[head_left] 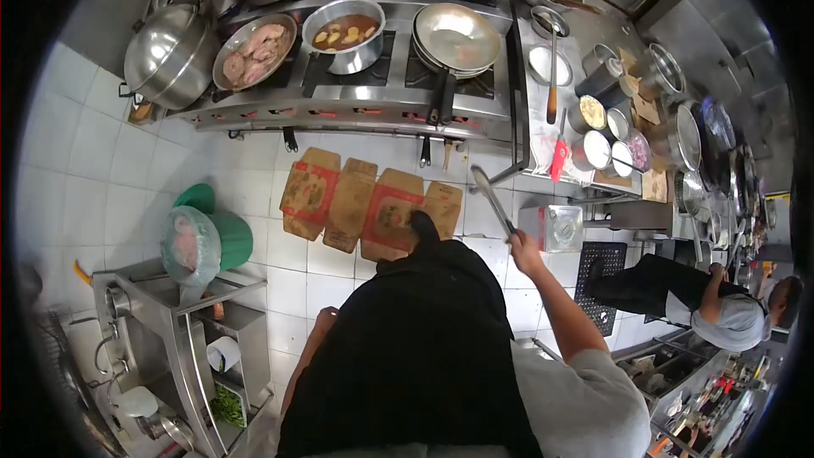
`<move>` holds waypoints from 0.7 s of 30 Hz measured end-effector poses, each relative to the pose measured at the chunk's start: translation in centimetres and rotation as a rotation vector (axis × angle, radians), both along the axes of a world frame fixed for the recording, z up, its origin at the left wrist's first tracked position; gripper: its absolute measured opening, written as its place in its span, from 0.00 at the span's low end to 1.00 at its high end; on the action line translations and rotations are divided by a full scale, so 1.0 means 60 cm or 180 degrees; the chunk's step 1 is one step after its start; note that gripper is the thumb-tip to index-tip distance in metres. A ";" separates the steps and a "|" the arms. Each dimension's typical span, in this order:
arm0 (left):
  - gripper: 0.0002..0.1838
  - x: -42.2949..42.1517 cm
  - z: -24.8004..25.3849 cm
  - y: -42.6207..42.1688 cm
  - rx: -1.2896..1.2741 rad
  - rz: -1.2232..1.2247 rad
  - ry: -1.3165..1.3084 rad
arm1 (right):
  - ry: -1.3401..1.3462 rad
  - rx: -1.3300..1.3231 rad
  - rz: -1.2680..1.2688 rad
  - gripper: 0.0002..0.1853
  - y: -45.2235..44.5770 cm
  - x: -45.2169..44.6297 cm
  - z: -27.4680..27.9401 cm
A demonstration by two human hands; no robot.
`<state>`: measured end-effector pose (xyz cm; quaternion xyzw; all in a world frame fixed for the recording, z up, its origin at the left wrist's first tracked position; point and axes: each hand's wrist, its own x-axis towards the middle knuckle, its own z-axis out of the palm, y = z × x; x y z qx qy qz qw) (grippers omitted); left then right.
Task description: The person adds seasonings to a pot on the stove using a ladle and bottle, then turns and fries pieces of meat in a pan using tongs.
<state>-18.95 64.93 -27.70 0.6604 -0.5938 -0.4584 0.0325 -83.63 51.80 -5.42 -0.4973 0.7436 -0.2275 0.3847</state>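
My right hand (524, 252) is closed round the handle end of long metal tongs (494, 198), which point up and away toward the stove. Beside my dark apron, my left hand (326, 317) hangs low, mostly seen at its edge; its fingers are too small and hidden to read. On the stove (339, 110) ahead are a pan of raw-looking meat (254, 55), a pot of brown liquid with pale pieces (346, 32), and stacked pans (458, 36). Neither hand touches them.
Flattened cardboard (393, 214) lies on the tiled floor under my foot. A green bin (231, 240) and steel sink unit (157, 322) stand left. At right are a counter with containers (591, 151), a square metal tin (561, 229) and another person (721, 309) on a black mat (600, 265).
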 end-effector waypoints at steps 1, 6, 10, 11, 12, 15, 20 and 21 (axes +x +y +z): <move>0.21 0.005 0.016 -0.015 0.0014 0.0031 0.0021 | -0.0823 0.0682 -0.0682 0.24 -0.057 0.040 0.014; 0.18 -0.088 0.285 -0.145 0.0782 0.0730 -0.0037 | -0.3014 0.0166 -0.2476 0.22 -0.271 0.049 -0.197; 0.18 -0.118 0.325 -0.150 0.0871 0.1233 -0.0170 | -0.3547 -0.0125 -0.3253 0.24 -0.348 0.042 -0.275; 0.18 -0.128 0.333 -0.142 0.0862 0.1364 -0.0072 | -0.3850 -0.0045 -0.3306 0.25 -0.361 0.015 -0.324; 0.18 -0.143 0.344 -0.134 0.0847 0.1450 -0.0102 | -0.3845 0.0075 -0.3565 0.26 -0.376 -0.001 -0.337; 0.18 -0.184 0.374 -0.108 0.0886 0.1636 -0.0137 | -0.3804 0.0081 -0.4143 0.28 -0.401 -0.024 -0.349; 0.21 -0.220 0.328 0.016 0.0698 0.1582 -0.0271 | -0.4297 0.0583 -0.4264 0.40 -0.436 -0.121 -0.453; 0.22 -0.230 0.325 0.032 0.0709 0.1618 -0.0309 | -0.4289 0.0639 -0.4130 0.42 -0.439 -0.131 -0.465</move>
